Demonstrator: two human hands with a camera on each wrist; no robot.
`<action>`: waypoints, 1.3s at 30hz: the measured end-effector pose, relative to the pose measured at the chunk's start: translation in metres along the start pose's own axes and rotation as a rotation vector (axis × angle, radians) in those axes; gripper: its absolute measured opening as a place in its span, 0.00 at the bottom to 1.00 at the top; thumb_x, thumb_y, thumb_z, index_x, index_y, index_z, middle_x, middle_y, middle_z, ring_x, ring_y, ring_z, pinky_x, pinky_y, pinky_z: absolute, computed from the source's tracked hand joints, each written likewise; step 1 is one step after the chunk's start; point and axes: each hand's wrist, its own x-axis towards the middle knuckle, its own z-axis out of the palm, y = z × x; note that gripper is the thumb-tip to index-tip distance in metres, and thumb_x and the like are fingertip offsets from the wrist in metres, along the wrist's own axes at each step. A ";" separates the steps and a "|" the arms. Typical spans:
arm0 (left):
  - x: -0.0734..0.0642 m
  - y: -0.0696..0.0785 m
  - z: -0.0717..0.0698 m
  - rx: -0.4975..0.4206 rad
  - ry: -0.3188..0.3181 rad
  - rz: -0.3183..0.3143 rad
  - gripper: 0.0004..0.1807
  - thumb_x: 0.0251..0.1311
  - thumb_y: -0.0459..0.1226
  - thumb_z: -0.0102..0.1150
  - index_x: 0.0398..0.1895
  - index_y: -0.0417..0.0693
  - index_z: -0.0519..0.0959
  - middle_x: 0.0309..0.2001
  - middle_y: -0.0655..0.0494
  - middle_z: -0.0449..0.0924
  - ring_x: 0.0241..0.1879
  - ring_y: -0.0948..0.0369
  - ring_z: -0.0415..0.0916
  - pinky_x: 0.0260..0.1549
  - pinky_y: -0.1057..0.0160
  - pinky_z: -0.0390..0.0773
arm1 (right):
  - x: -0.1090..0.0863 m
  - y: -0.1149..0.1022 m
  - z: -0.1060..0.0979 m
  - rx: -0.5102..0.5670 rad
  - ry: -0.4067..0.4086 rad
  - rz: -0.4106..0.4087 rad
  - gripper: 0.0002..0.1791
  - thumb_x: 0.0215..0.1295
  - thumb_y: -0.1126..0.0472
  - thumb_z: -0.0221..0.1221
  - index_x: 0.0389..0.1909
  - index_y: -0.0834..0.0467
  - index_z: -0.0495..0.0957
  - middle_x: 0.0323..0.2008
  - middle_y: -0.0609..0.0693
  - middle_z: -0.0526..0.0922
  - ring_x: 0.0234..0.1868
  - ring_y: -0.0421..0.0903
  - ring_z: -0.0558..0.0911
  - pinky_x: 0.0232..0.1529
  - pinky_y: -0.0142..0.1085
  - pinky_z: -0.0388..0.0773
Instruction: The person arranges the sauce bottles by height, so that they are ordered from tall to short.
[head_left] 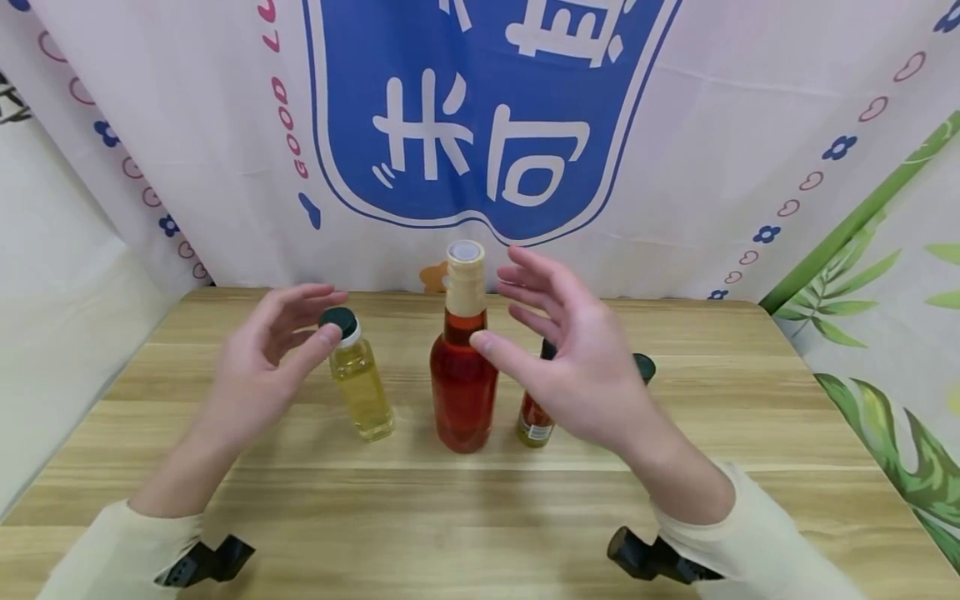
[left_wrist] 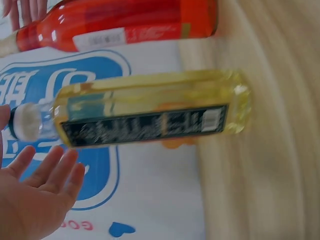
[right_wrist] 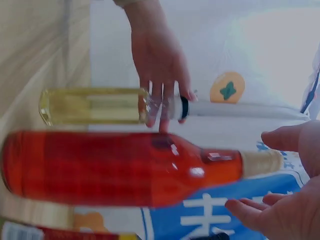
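A clear bottle of pale yellow liquid (head_left: 363, 392) with a dark green cap (head_left: 339, 318) stands upright left of centre. My left hand (head_left: 262, 367) is beside its top, fingers spread; the thumb lies at the cap, and whether it touches cannot be told. To the right stands a taller bottle of red liquid (head_left: 463, 392) with a cream-coloured top (head_left: 466, 279). My right hand (head_left: 588, 371) hovers around its neck, thumb and fingers apart. In the right wrist view, a gap shows between this hand and the neck of the red bottle (right_wrist: 100, 167).
Partly behind my right hand stands a small dark-capped bottle with a red label (head_left: 534, 423). Another green cap (head_left: 644, 367) shows past that hand. All stand on a wooden table (head_left: 450, 525), with a printed white curtain (head_left: 675, 183) behind its far edge.
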 end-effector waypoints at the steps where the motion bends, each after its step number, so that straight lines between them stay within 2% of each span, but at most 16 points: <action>1: -0.001 -0.002 0.003 -0.018 -0.001 0.002 0.23 0.76 0.34 0.60 0.72 0.51 0.73 0.64 0.64 0.82 0.62 0.69 0.79 0.60 0.80 0.76 | 0.000 0.000 0.004 0.004 -0.001 0.005 0.43 0.67 0.65 0.72 0.80 0.55 0.63 0.72 0.50 0.75 0.73 0.45 0.77 0.72 0.37 0.77; 6: -0.006 -0.011 0.013 -0.103 0.008 0.019 0.23 0.73 0.28 0.61 0.69 0.45 0.75 0.62 0.61 0.84 0.60 0.68 0.81 0.59 0.78 0.79 | -0.004 0.005 0.026 -0.002 0.003 0.049 0.45 0.65 0.62 0.73 0.80 0.54 0.61 0.72 0.48 0.74 0.75 0.47 0.75 0.78 0.47 0.72; 10: -0.010 -0.016 0.018 -0.100 0.000 0.022 0.23 0.71 0.26 0.64 0.67 0.42 0.75 0.62 0.63 0.85 0.60 0.69 0.81 0.60 0.78 0.78 | -0.008 0.013 0.040 -0.013 0.027 0.088 0.46 0.65 0.61 0.74 0.80 0.52 0.60 0.73 0.47 0.73 0.76 0.48 0.73 0.81 0.53 0.66; 12: -0.012 -0.017 0.020 -0.086 -0.001 0.017 0.24 0.70 0.27 0.65 0.67 0.42 0.75 0.63 0.62 0.85 0.60 0.69 0.81 0.61 0.78 0.78 | -0.011 0.018 0.045 -0.014 0.044 0.098 0.47 0.64 0.60 0.74 0.80 0.51 0.60 0.73 0.46 0.73 0.76 0.48 0.74 0.81 0.54 0.67; 18: -0.015 -0.022 0.022 -0.081 0.003 -0.001 0.23 0.70 0.28 0.65 0.67 0.40 0.76 0.63 0.60 0.85 0.61 0.68 0.82 0.61 0.78 0.78 | -0.018 0.033 0.060 -0.006 0.088 0.129 0.45 0.65 0.59 0.73 0.78 0.52 0.61 0.67 0.46 0.76 0.67 0.46 0.77 0.74 0.54 0.73; 23: -0.017 -0.026 0.024 -0.117 0.019 -0.016 0.23 0.69 0.27 0.67 0.65 0.41 0.77 0.62 0.60 0.86 0.60 0.69 0.82 0.60 0.78 0.80 | -0.023 0.043 0.069 -0.002 0.127 0.136 0.47 0.65 0.60 0.73 0.80 0.55 0.58 0.72 0.50 0.73 0.69 0.48 0.77 0.74 0.54 0.73; 30: -0.022 -0.030 0.024 -0.119 0.041 -0.074 0.22 0.67 0.28 0.69 0.63 0.45 0.79 0.60 0.69 0.85 0.58 0.71 0.82 0.58 0.79 0.80 | -0.025 0.054 0.073 0.043 0.140 0.164 0.45 0.66 0.60 0.72 0.79 0.53 0.59 0.70 0.49 0.74 0.67 0.48 0.78 0.74 0.54 0.74; 39: -0.026 -0.034 0.025 -0.070 0.069 -0.107 0.27 0.62 0.27 0.73 0.64 0.38 0.78 0.56 0.75 0.82 0.56 0.76 0.81 0.57 0.80 0.80 | -0.028 0.066 0.078 0.018 0.150 0.206 0.46 0.65 0.58 0.73 0.80 0.55 0.59 0.69 0.51 0.76 0.66 0.48 0.79 0.73 0.54 0.74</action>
